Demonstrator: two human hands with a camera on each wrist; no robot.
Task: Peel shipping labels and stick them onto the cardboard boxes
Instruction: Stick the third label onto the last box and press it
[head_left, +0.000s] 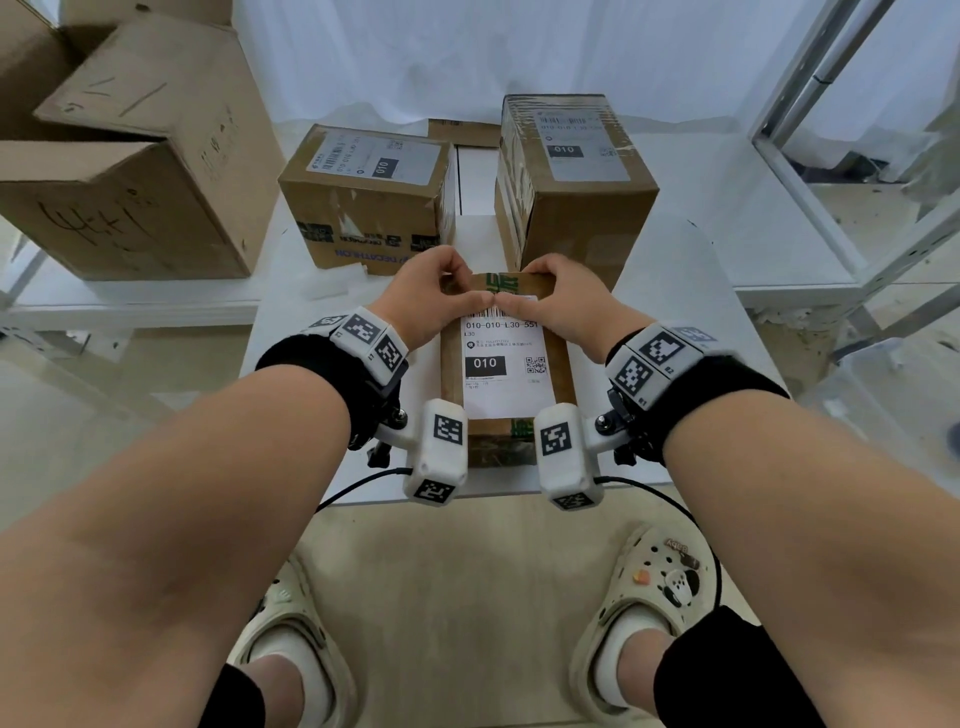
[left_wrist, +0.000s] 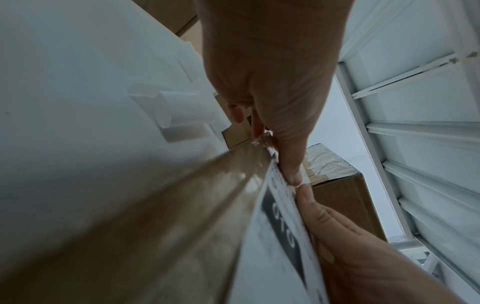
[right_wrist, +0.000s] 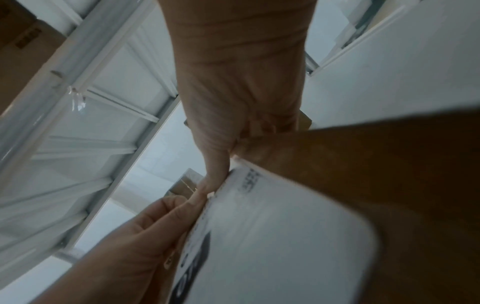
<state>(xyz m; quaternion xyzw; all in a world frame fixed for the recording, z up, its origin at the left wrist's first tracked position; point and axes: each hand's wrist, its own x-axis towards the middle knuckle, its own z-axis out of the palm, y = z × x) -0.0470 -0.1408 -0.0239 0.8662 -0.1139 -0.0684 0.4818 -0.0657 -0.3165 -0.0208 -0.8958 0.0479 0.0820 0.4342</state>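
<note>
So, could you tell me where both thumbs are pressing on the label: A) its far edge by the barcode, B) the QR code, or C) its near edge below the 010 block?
A: the left hand and right hand meet thumb to thumb over the barcode end of the label.

A white table (head_left: 675, 291) stands on a beige floor (head_left: 457, 597), with metal shelving (head_left: 810, 171) beside it.
</note>
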